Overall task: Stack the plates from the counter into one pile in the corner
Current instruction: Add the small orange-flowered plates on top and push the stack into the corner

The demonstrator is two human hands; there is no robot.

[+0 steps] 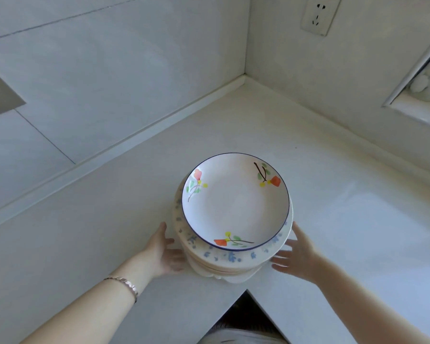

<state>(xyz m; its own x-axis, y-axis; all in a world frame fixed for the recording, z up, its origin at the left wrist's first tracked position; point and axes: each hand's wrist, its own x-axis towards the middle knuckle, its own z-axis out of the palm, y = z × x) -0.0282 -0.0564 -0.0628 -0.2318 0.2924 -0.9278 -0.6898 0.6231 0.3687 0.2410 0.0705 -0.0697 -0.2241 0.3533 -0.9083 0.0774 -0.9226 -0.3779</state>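
Observation:
A pile of several plates (224, 266) stands on the white counter (109, 219) near its inner front edge. The top plate (235, 201) is white with a dark blue rim and orange flowers. Under it lies a wider plate with blue flowers (233, 256). My left hand (165, 252) is at the pile's left side, fingers spread, reaching under the lower plates; contact is hard to judge. My right hand (296, 254) is just off the pile's right side, fingers apart, holding nothing.
Two tiled walls meet in a corner (245, 75) beyond the pile. A wall socket (319, 14) sits high on the right wall. A window ledge (420, 103) is at the right. The counter's inner edge notch (246, 291) lies just below the pile.

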